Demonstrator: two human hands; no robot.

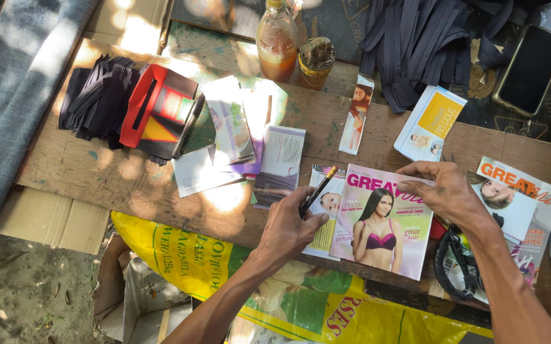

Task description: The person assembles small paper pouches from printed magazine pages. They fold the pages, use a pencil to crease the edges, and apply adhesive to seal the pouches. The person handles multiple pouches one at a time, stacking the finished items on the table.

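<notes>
My left hand (290, 225) is closed around a dark pencil (318, 190) with a light tip, held slanted over the left edge of a pink magazine (383, 223). My right hand (444, 191) rests on the magazine's upper right corner, fingers pressing its edge. The magazine lies flat on a worn wooden board (97, 172) and shows a person on its cover. A smaller printed sheet (324, 232) lies partly under the magazine, below the pencil.
Cut paper pieces (243, 137) lie mid-board, black strips (94, 95) and a red-black folded item (161, 108) at left. A bottle (277, 39) and small jar (315, 62) stand behind. A phone (530, 69), dark strips (422, 44), more magazines (517, 197) lie right. A yellow sack (192, 261) hangs below.
</notes>
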